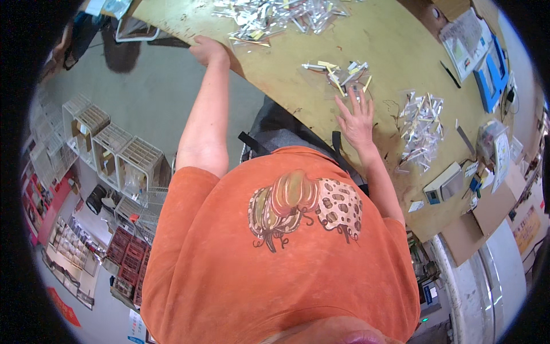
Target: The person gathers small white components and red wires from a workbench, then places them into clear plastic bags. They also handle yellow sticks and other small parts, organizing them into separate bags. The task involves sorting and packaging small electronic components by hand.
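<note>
My right hand (pixel 356 120) is open, fingers spread over the table (pixel 286 74). Its fingertips reach the near side of a small heap of thin white and yellow parts with wires and clear bags (pixel 341 74). My left hand (pixel 209 51) is at the table's left edge, arm stretched forward. Its fingers look bent and partly hidden, so I cannot tell whether they hold anything. A larger pile of similar bagged parts (pixel 281 17) covers the far side of the table. Another pile of bagged parts (pixel 423 129) lies to the right of my right hand.
On the right of the table are a small grey device (pixel 444 183), a black pen-like object (pixel 450 74), papers (pixel 467 40) and a blue plastic frame (pixel 491 74). A cardboard box (pixel 478 226) sits by the right edge. White wire baskets (pixel 123 152) and red crates (pixel 127 258) stand left.
</note>
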The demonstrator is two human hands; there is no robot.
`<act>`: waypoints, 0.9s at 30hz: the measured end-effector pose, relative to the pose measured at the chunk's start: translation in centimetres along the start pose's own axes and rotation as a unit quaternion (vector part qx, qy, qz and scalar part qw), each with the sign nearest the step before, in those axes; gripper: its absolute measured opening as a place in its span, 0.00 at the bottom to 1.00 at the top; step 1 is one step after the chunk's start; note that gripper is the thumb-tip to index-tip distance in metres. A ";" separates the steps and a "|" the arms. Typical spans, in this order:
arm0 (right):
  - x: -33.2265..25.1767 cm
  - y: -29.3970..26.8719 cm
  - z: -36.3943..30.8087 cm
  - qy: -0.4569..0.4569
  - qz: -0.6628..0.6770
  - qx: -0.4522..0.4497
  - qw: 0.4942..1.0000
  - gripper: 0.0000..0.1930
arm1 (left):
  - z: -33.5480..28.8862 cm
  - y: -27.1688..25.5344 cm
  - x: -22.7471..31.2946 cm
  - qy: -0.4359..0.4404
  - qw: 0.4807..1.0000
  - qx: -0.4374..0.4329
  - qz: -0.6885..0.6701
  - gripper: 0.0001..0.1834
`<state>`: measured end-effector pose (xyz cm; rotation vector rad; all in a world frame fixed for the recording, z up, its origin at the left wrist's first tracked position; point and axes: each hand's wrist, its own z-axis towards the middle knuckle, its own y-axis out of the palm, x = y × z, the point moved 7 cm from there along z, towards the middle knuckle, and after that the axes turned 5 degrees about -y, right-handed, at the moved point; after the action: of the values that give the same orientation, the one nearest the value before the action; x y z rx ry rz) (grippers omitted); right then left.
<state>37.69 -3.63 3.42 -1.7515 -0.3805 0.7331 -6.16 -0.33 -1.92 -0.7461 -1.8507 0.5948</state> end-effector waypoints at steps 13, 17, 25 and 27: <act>10.3 0.9 4.4 0.336 0.137 0.159 0.918 0.24 | 0.1 0.0 0.3 -0.011 1.000 -0.003 0.005 0.30; 14.1 2.8 3.1 0.340 0.487 0.217 0.775 0.15 | -0.1 -0.1 0.4 0.002 1.000 0.001 0.006 0.30; 18.1 -3.7 -6.6 0.476 0.418 0.278 0.722 0.16 | 1.5 0.4 -0.8 0.008 1.000 0.010 0.004 0.31; 15.9 -8.1 -5.6 0.331 0.102 0.315 0.884 0.22 | 0.7 0.0 -0.3 0.003 1.000 0.015 -0.001 0.31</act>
<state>54.19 4.10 7.57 -1.3079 0.4757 0.3007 -6.68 -0.63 -2.38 -0.7250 -1.8322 0.6168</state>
